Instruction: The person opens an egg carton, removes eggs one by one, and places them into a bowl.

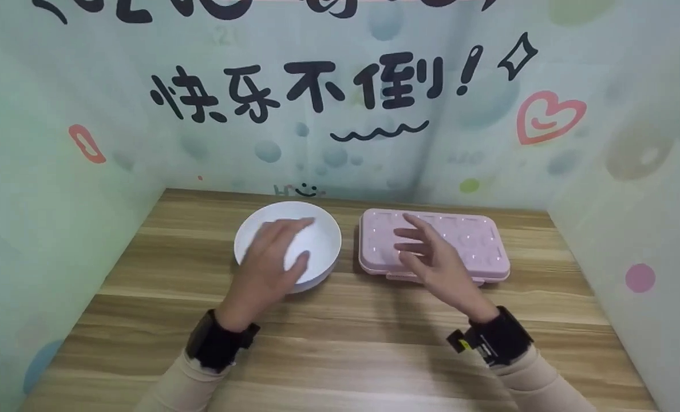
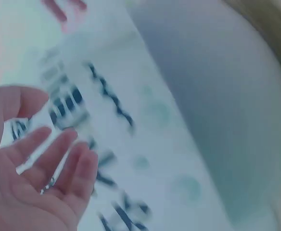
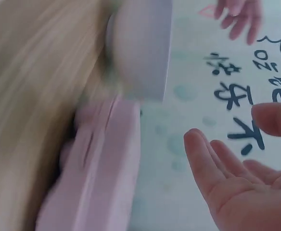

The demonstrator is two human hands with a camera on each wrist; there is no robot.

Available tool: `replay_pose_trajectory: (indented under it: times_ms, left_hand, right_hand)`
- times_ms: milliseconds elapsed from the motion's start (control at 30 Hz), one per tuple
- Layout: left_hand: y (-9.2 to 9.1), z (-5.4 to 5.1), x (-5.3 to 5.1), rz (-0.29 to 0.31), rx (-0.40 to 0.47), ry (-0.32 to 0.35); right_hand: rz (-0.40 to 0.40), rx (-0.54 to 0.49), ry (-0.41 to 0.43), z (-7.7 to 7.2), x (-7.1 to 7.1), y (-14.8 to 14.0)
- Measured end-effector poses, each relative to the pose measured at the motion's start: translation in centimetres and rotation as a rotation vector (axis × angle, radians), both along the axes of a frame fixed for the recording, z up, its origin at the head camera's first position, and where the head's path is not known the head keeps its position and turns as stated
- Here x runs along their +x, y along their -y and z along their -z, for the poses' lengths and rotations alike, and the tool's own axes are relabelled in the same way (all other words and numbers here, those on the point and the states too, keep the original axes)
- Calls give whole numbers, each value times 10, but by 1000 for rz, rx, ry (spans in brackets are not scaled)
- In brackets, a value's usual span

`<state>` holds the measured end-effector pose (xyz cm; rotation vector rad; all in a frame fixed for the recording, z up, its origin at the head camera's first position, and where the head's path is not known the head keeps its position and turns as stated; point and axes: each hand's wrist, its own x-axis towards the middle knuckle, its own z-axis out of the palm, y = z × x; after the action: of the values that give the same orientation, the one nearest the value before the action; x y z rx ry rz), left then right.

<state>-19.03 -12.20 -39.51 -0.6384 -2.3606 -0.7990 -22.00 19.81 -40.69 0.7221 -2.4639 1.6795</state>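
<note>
A white round bowl (image 1: 317, 246) stands toward the back of the wooden table, left of a closed pink lidded box (image 1: 477, 246) with rounded bumps on its lid. In the head view the left hand (image 1: 263, 274) is over the bowl's left and front part, fingers relaxed, holding nothing. The right hand (image 1: 440, 269) hovers over the pink box with its fingers spread and nothing in them. The left wrist view shows the left hand (image 2: 44, 163) beside the blurred bowl (image 2: 227, 96). In the right wrist view the right hand (image 3: 246, 178) is apart from the pink box (image 3: 102, 168).
The wood-grain table (image 1: 340, 355) extends in front of both objects. A pale printed sheet (image 1: 340, 166) with dark characters and coloured dots stands behind the table, and similar printed walls rise at the left and right sides. Dark bands sit on both wrists.
</note>
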Motion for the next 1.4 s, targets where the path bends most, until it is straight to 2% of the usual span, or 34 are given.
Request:
replay_pose_trajectory:
  times_ms: [100, 233, 333, 433, 500, 600, 800, 867, 1033, 1167, 1400]
  left_hand:
    - [-37, 3, -2, 106, -132, -65]
    - [-79, 16, -12, 189, -309, -69]
    - [-102, 27, -22, 187, -435, -55]
    - [-120, 38, -33, 135, -561, -49]
    - [-129, 45, -39, 99, -627, -49]
    - [-141, 53, -46, 69, -672, -32]
    - [-152, 65, -57, 18, -725, 25]
    - [-155, 69, -59, 0, -752, 7]
    - [-159, 77, -61, -76, -828, -125]
    - [-165, 77, -60, -132, -899, -182]
    - [-172, 83, -63, -177, -920, -266]
  right_hand:
    - [45, 151, -189, 4, -2, -27]
    - [107, 385, -413, 11, -6, -56]
    - [123, 505, -548, 17, -10, -74]
    - [105, 559, -631, 24, -14, -89]
    - [99, 598, -663, 30, -16, -97]
    - [98, 673, -675, 37, -17, -107]
    - [110, 864, -596, 46, -19, -115]
    - [114, 940, -563, 47, -19, -117]
    - [168, 1035, -534, 57, -19, -114]
    - [237, 1036, -612, 68, -19, -110]
    - [310, 1079, -817, 77, -18, -100]
